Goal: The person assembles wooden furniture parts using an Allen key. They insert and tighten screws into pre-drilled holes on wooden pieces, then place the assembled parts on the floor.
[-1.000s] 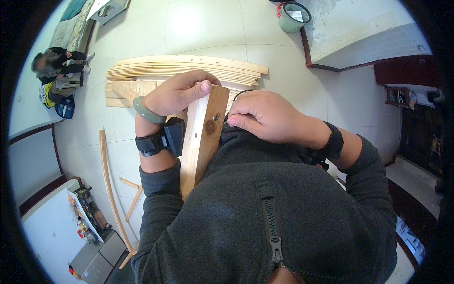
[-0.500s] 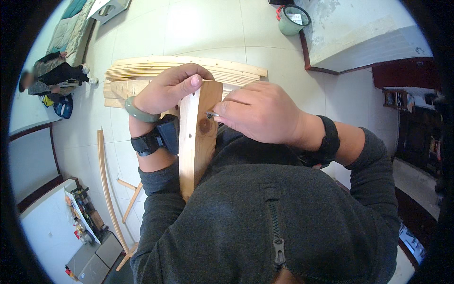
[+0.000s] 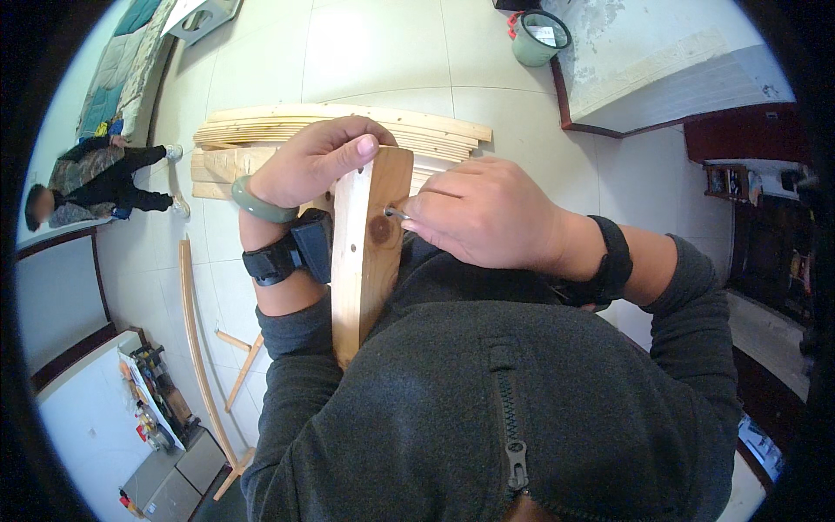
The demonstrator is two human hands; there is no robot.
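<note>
- While the left hand (image 3: 326,165) grasps the far end of the wooden beam (image 3: 350,274), its thumb over the top edge and its other fingers partly hidden behind, that grip should be firm enough to stop any twisting.
- The beam is in front of the chest, its near end by the jacket (image 3: 417,383) and left sleeve (image 3: 300,374); whether it presses on them, I cannot tell. Bracing it there would probably steady the work.
- The right hand (image 3: 491,209) pinches a small metal piece (image 3: 398,214) between thumb and fingers, its tip at the hole (image 3: 388,210) in the beam's right-hand face. Its exact kind is too small to tell.
- Best to line that piece up squarely with the hole, since a slant could make it bind or slip.
- Because a dark knot (image 3: 380,230) sits just beside the hole, gentle, even pressure seems wiser than force.
- Loose planks (image 3: 348,122) lie on the floor beyond, apart from the right hand, so that wrist probably has room to turn.
</note>
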